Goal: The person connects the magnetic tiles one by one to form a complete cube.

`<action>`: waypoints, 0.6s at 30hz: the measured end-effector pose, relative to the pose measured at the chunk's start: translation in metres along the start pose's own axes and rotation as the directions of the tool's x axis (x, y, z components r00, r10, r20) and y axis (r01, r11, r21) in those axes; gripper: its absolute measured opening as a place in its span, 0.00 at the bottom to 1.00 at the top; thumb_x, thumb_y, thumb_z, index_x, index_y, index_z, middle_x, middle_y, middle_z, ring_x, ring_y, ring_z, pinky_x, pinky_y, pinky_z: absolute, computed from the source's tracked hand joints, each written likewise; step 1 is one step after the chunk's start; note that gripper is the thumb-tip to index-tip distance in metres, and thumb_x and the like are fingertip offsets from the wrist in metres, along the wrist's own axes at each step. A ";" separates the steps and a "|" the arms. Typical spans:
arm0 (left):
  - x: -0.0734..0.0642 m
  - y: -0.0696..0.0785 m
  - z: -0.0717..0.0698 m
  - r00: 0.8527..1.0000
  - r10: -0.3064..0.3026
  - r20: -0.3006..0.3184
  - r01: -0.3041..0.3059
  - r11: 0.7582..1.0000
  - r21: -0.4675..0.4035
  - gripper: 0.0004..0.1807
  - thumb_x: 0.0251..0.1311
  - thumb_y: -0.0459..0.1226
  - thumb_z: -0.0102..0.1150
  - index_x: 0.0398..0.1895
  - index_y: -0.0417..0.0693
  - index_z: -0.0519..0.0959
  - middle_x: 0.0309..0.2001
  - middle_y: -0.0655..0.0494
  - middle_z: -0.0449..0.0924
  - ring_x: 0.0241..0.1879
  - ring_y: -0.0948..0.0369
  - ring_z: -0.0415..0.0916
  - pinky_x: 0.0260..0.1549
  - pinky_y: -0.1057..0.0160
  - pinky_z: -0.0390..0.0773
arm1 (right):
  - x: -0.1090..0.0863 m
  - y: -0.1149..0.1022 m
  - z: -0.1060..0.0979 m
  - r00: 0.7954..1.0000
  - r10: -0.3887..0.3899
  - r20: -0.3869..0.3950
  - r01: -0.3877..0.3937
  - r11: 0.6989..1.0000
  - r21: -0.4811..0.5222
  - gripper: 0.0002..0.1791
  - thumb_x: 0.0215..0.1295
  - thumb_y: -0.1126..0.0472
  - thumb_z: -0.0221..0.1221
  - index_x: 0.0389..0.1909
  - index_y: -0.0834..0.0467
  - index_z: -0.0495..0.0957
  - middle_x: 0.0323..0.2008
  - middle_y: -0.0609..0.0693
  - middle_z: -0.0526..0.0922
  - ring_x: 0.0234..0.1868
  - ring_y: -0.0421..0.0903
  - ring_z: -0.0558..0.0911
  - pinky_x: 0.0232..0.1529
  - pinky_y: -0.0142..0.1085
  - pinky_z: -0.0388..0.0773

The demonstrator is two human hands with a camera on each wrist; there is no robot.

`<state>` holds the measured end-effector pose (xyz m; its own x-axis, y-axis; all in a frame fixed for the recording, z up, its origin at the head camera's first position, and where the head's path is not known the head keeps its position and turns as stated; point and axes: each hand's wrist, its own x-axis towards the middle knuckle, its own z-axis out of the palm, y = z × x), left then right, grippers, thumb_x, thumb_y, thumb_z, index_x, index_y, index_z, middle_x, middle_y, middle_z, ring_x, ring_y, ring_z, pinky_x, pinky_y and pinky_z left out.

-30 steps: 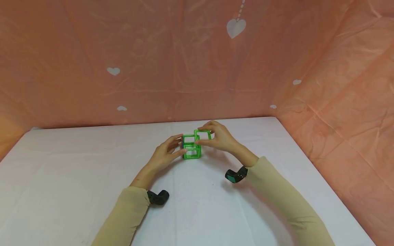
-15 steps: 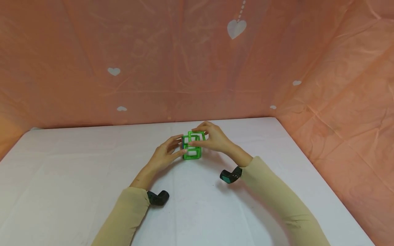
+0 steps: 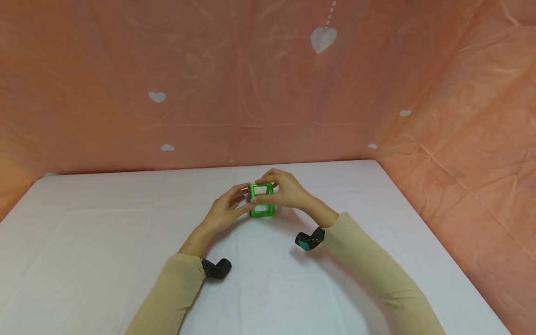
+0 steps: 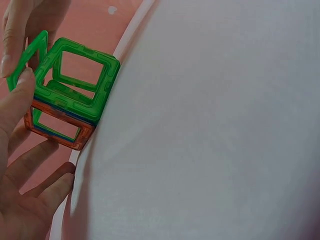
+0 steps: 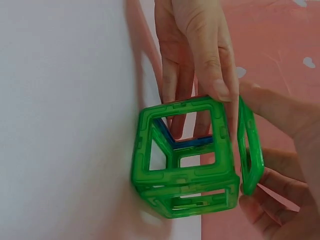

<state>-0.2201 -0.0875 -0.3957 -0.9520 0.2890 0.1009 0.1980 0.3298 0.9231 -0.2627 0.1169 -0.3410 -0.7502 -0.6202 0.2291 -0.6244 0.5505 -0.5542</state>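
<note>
A cube of magnetic building tiles (image 3: 262, 214) stands on the white table. Most of its frames are green, and an orange tile (image 4: 82, 136) with blue beside it shows on its left side. My left hand (image 3: 220, 215) holds the cube from the left, thumb at its upper front edge and fingers by the orange side. Between thumb and fingers my right hand (image 3: 291, 190) pinches a loose green square tile (image 5: 253, 146). That tile is tilted close over the cube's top, its edge right by the left thumb. The cube's far side is partly hidden.
White cloth covers the table (image 3: 259, 288). Behind it hangs an orange-pink curtain (image 3: 234, 93) with white hearts, and another stretch of it runs along the right side. A black wrist camera (image 3: 216, 269) sits on the left wrist and a second camera (image 3: 310, 239) on the right.
My right hand has moved left and slightly down with the green tile, bringing it from the cube's upper right to over its top. The left hand and the cube have stayed in place.
</note>
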 end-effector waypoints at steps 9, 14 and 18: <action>0.001 0.000 0.001 1.000 -0.028 0.004 0.028 1.000 -0.008 0.33 0.62 0.41 0.62 0.69 0.51 0.63 0.67 0.44 0.66 0.68 0.49 0.64 0.67 0.56 0.63 | -0.002 0.002 0.006 0.999 0.036 -0.017 -0.036 0.999 0.013 0.26 0.51 0.53 0.71 0.49 0.63 0.82 0.46 0.55 0.81 0.50 0.50 0.78 0.51 0.45 0.77; 0.001 -0.001 0.000 1.000 -0.011 0.006 0.011 1.000 -0.010 0.33 0.61 0.41 0.62 0.69 0.49 0.63 0.67 0.41 0.66 0.67 0.46 0.64 0.66 0.54 0.64 | -0.005 0.004 0.012 0.998 0.023 -0.053 -0.021 1.000 0.021 0.25 0.53 0.53 0.70 0.50 0.62 0.82 0.49 0.55 0.81 0.54 0.51 0.76 0.54 0.46 0.74; 0.002 -0.002 -0.001 1.000 -0.014 0.005 0.014 1.000 -0.011 0.33 0.61 0.41 0.62 0.69 0.50 0.64 0.67 0.41 0.67 0.67 0.46 0.64 0.67 0.54 0.63 | -0.009 0.006 0.014 0.996 0.011 -0.088 -0.006 0.999 0.050 0.23 0.55 0.55 0.69 0.50 0.62 0.81 0.49 0.55 0.81 0.54 0.51 0.76 0.52 0.45 0.76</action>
<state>-0.2222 -0.0883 -0.3971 -0.9535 0.2889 0.0861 0.1821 0.3241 0.9283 -0.2568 0.1174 -0.3577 -0.7730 -0.5631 0.2923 -0.6079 0.5255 -0.5952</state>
